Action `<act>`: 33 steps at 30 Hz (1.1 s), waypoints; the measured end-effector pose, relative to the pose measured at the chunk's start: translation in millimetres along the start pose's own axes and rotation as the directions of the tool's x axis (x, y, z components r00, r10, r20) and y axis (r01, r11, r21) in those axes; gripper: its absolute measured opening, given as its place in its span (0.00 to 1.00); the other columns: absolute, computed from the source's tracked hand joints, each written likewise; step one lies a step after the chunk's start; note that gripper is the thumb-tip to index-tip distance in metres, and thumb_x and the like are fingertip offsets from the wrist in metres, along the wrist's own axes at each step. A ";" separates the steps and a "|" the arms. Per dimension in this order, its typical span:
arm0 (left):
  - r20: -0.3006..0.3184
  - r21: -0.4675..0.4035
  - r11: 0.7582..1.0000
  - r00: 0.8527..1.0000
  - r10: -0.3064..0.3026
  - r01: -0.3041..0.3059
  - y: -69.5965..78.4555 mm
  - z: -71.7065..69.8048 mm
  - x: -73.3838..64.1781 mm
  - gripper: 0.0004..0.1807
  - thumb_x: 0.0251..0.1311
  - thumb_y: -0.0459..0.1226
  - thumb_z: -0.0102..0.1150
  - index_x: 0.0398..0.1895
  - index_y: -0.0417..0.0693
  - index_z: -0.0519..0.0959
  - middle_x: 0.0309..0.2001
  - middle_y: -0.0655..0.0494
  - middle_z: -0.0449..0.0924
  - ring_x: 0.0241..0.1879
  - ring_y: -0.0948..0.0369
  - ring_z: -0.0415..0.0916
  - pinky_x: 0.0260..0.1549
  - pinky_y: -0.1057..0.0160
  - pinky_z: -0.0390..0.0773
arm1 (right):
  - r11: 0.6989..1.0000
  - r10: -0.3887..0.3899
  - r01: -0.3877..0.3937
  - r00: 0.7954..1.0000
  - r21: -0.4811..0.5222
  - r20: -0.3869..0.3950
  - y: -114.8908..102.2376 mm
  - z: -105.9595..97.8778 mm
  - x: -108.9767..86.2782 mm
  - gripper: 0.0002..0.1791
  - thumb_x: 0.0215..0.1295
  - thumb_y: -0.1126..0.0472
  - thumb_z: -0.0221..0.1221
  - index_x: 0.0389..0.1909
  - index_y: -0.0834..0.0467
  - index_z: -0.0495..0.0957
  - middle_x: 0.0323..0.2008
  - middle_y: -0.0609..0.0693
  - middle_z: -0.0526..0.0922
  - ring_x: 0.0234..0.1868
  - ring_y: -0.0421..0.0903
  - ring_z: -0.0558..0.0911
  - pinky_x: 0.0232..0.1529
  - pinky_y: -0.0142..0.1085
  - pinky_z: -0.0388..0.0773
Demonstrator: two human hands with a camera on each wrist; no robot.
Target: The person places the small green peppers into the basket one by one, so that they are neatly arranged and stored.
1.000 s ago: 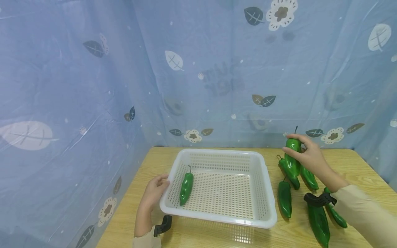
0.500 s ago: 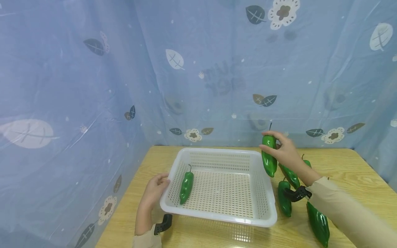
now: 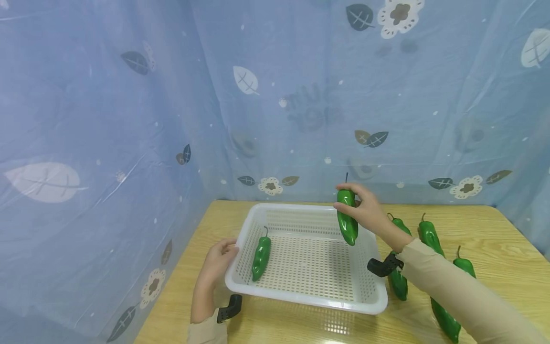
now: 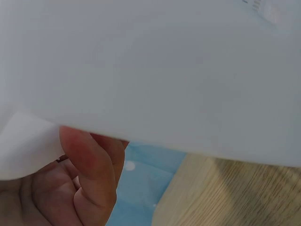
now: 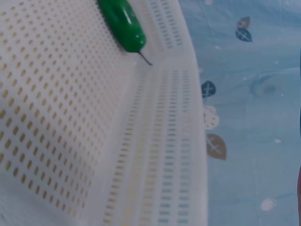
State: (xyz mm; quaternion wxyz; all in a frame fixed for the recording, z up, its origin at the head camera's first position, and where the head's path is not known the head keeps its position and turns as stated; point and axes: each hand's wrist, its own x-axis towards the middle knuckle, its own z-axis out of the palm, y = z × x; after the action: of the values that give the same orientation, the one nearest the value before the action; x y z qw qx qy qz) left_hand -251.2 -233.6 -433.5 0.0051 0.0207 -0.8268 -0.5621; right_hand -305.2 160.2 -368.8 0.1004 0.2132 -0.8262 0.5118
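Note:
A green chili pepper (image 3: 347, 224) hangs stem up over the right part of a white plastic basket (image 3: 309, 299), its upper end pinched between the thumb and fingers of my right hand (image 3: 366, 209). My left hand (image 3: 217, 260) grips the basket's left rim; in the left wrist view, the left thumb and fingers (image 4: 91, 165) meet at the basket's edge. Inside the basket, along the left wall, lies another green chili pepper (image 3: 261, 258). The right wrist view shows this pepper (image 5: 124, 28) on the perforated floor, while the held pepper is outside that view.
Several more green peppers (image 3: 431, 237) lie on the wooden table (image 3: 494, 234) right of the basket, partly covered by my right forearm. A patterned blue curtain (image 3: 301, 157) hangs behind the table and along its left side.
My right hand has carried the pepper leftward from the group on the table to above the basket. My left hand stays on the rim.

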 end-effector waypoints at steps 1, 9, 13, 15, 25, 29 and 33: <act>-0.002 0.001 1.000 1.000 0.001 -0.001 0.7 0.2 0.0 0.20 0.66 0.36 0.50 0.60 0.40 0.71 0.44 0.42 0.80 0.38 0.54 0.82 0.35 0.58 0.84 | 1.000 0.002 -0.002 1.000 0.009 0.007 0.7 2.2 0.8 0.28 0.63 0.58 0.61 0.63 0.59 0.67 0.58 0.61 0.69 0.36 0.38 0.79 0.32 0.35 0.83; 0.020 -0.005 0.999 0.999 0.035 -0.035 5.4 3.3 6.5 0.20 0.66 0.36 0.50 0.60 0.39 0.71 0.44 0.41 0.81 0.38 0.53 0.82 0.36 0.57 0.84 | 0.999 0.042 -0.042 0.999 0.018 0.032 2.6 19.1 9.0 0.27 0.63 0.61 0.60 0.63 0.60 0.68 0.58 0.62 0.69 0.41 0.49 0.78 0.35 0.37 0.82; 0.008 -0.004 1.000 1.000 0.016 -0.016 4.3 2.3 5.9 0.21 0.66 0.36 0.50 0.61 0.39 0.69 0.46 0.41 0.80 0.39 0.53 0.82 0.38 0.57 0.84 | 0.995 0.079 -0.084 0.993 0.054 0.087 -0.3 34.5 15.7 0.28 0.63 0.57 0.61 0.63 0.58 0.68 0.58 0.63 0.70 0.43 0.54 0.78 0.34 0.39 0.83; 0.005 -0.004 1.000 1.000 0.010 -0.010 2.3 1.4 4.2 0.22 0.66 0.35 0.49 0.62 0.38 0.68 0.46 0.41 0.80 0.40 0.53 0.82 0.38 0.57 0.84 | 0.993 0.094 -0.102 0.989 0.062 0.116 -1.5 42.4 17.8 0.28 0.63 0.55 0.61 0.62 0.57 0.68 0.56 0.63 0.71 0.42 0.53 0.79 0.33 0.39 0.83; 0.002 0.002 1.000 1.000 -0.005 0.005 -3.5 -1.2 -0.1 0.21 0.66 0.36 0.50 0.61 0.39 0.69 0.46 0.41 0.80 0.38 0.54 0.82 0.36 0.58 0.84 | 0.978 0.184 -0.199 0.968 0.071 0.170 -9.2 78.4 24.3 0.28 0.62 0.53 0.62 0.62 0.55 0.69 0.50 0.61 0.74 0.40 0.51 0.80 0.31 0.40 0.83; 0.007 0.000 1.000 1.000 0.018 -0.018 -2.5 -0.3 -1.2 0.21 0.66 0.35 0.50 0.60 0.37 0.69 0.45 0.39 0.80 0.38 0.53 0.82 0.35 0.58 0.84 | 0.971 0.216 -0.231 0.959 0.065 0.183 -9.4 92.3 27.7 0.30 0.61 0.51 0.62 0.62 0.55 0.69 0.51 0.59 0.74 0.41 0.50 0.79 0.33 0.40 0.83; 0.009 -0.004 1.000 1.000 0.023 -0.023 -1.6 1.0 -1.6 0.21 0.66 0.35 0.50 0.60 0.37 0.70 0.44 0.40 0.80 0.37 0.54 0.82 0.35 0.57 0.84 | 0.964 0.247 -0.262 0.950 0.056 0.192 -9.9 104.7 29.4 0.29 0.61 0.51 0.63 0.62 0.53 0.69 0.51 0.58 0.74 0.41 0.49 0.80 0.34 0.41 0.83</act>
State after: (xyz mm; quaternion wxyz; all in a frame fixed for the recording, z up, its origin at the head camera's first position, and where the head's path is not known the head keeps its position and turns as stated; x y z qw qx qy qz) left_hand -249.6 -233.2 -435.4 0.0082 0.0086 -0.8259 -0.5637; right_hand -321.3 56.1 -397.3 -0.0517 0.1552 -0.8312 0.5314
